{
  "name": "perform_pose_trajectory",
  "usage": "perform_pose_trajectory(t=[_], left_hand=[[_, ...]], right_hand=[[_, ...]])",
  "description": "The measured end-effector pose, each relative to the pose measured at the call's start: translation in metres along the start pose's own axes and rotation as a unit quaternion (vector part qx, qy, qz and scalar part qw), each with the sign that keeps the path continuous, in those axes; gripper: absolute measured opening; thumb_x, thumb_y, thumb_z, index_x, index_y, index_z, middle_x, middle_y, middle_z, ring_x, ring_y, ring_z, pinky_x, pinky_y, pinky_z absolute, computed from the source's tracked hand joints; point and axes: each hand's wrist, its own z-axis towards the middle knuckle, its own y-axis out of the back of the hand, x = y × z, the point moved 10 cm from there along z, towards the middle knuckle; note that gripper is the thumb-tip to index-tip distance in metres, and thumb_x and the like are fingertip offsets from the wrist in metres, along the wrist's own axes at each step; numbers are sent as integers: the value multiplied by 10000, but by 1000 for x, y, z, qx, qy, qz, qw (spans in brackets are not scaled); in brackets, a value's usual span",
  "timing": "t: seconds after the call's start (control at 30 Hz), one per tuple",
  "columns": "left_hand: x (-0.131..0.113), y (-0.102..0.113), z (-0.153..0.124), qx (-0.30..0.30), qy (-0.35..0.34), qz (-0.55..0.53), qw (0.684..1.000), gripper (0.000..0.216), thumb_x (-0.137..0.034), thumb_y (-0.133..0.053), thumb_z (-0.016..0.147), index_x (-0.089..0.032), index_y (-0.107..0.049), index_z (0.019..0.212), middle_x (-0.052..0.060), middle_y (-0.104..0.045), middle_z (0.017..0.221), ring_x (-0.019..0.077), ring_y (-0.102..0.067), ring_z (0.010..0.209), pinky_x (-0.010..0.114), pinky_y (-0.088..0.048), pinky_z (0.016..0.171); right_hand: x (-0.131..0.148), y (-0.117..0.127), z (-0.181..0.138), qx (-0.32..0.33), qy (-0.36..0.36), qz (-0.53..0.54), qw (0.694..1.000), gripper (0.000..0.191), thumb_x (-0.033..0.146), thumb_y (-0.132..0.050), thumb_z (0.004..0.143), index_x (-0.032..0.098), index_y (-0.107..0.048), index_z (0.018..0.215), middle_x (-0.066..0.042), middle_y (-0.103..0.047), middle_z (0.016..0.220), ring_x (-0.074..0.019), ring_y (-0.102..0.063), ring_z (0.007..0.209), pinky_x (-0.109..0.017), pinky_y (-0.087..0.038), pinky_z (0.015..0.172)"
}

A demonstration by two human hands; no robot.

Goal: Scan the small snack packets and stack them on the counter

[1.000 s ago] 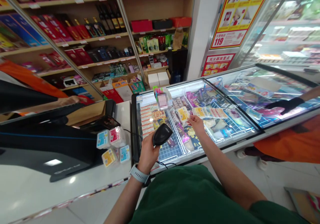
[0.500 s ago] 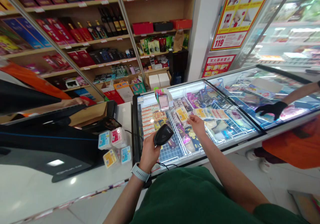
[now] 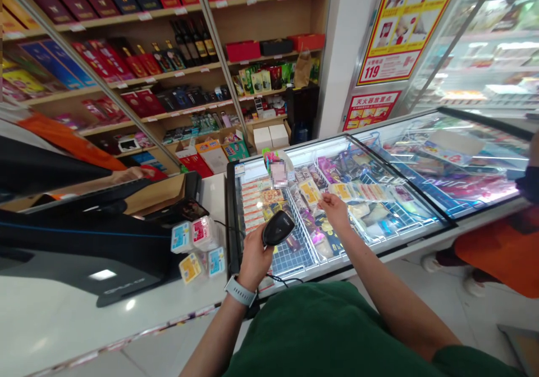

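Observation:
A black handheld barcode scanner (image 3: 278, 228) sits in my left hand (image 3: 255, 256), its head pointing up and right over the freezer. My right hand (image 3: 337, 211) is closed in a pinch at the lower right edge of a clear pack with a yellow label (image 3: 310, 192), above the glass. Right beside it, a row of labelled packs (image 3: 360, 192) stretches away along the freezer top. On the counter to the left stand several clear plastic boxes (image 3: 202, 232) with blue, red and yellow labels.
The chest freezer (image 3: 290, 253) has wire baskets of packaged food under glass. A dark checkout terminal (image 3: 84, 259) and an open cardboard box (image 3: 158, 194) occupy the counter. One person's hand (image 3: 133, 174) is at left; another person in orange (image 3: 497, 253) stands at right. Stocked shelves line the back.
The person at right has drawn their dark-gloved hand back from the freezer top toward the right edge. My own hands keep nearly the same pose; the view shifts slightly.

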Motion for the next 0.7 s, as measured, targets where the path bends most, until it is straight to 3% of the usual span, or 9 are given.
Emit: perform_pose_trajectory(t=[0.7], left_hand=[[1,-8,1,17,-7,2,1000,582,-26,-519,685,-172,-601,1241,115,-702,1214,301,-633,1169,493,-477,1044]], right_hand=[[9,-3,-8,-9,-33,7,999,397,443,-708,589,199,-642,894,-31,-708,758,-208,-686,675,-403,-597,740]])
